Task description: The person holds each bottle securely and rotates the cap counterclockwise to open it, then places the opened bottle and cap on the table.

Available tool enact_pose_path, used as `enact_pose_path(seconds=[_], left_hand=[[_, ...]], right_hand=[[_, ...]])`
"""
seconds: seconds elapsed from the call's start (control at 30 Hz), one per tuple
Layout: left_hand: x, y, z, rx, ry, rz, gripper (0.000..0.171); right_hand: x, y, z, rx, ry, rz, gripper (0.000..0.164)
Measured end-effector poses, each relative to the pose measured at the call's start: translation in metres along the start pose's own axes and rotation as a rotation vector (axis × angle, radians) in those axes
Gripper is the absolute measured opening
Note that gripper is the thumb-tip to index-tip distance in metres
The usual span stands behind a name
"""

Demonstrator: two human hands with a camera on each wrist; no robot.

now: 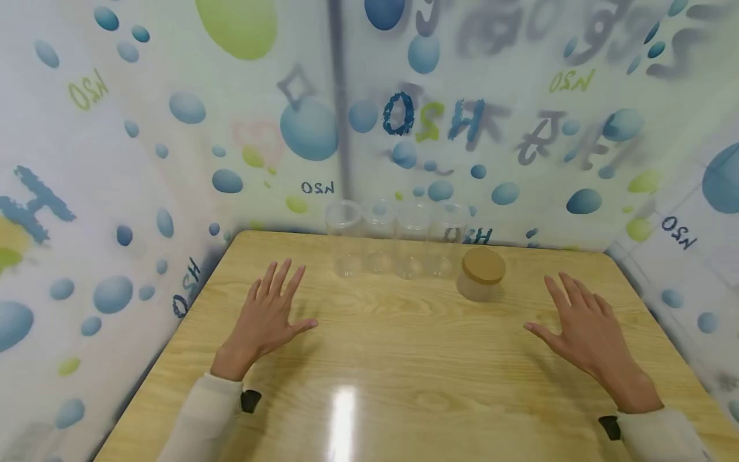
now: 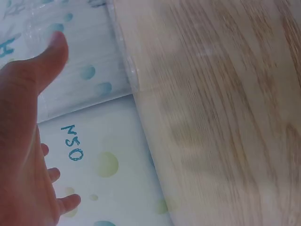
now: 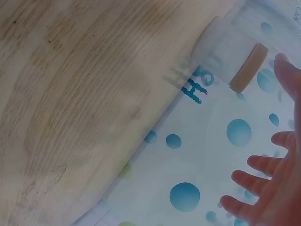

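Note:
My left hand (image 1: 267, 322) hovers over the left part of the table, fingers spread and holding nothing. On the right side my right hand (image 1: 590, 333) is likewise spread, with no object in it. Between them, toward the back, several tall clear cylinders (image 1: 344, 240) that look like glass jars stand upright in a row. At the right end of that row sits a short clear jar (image 1: 476, 289) with a round wooden lid (image 1: 484, 265) on top. It is the nearest thing to my right hand, apart from it. The right wrist view also catches this jar (image 3: 221, 52).
A wooden table (image 1: 416, 359) with light grain reaches back to a wall (image 1: 260, 115) patterned with blue and green dots and mirrored lettering. Side walls close in at left and right. A bright light reflection lies on the front of the tabletop.

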State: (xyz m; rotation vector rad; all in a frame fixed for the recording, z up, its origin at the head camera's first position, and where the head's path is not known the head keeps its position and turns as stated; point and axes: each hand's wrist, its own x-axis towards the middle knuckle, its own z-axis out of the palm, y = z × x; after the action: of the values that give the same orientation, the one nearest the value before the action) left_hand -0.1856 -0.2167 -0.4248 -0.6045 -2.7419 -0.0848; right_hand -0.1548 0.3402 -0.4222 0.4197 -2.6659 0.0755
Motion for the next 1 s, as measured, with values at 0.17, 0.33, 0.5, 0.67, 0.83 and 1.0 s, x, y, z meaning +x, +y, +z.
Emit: enact_pose_path(seconds=[0.17,0.33,0.5,0.67,0.83,1.0], left_hand=[[0.005,0.004,-0.001,-0.052,-0.013,-0.025,0.104],[0.012,0.011,-0.001,-0.142,-0.034,-0.047,0.105],[0.020,0.018,0.000,-0.204,-0.056,-0.065,0.106],[0.026,0.021,0.002,-0.301,-0.078,-0.121,0.106],[0.033,0.020,0.007,-0.430,-0.063,-0.194,0.107],[0.045,0.019,0.016,-0.571,-0.073,-0.278,0.109]], right_hand=[[0.004,-0.005,0.003,0.039,0.002,0.002,0.098],[0.008,-0.011,0.007,0.076,0.026,-0.032,0.100],[0.015,-0.016,0.008,0.082,0.046,-0.046,0.100],[0.024,-0.020,0.009,0.078,0.043,-0.057,0.099],[0.030,-0.026,0.011,0.091,0.035,-0.074,0.096],[0.034,-0.034,0.015,0.121,0.026,-0.081,0.096]])
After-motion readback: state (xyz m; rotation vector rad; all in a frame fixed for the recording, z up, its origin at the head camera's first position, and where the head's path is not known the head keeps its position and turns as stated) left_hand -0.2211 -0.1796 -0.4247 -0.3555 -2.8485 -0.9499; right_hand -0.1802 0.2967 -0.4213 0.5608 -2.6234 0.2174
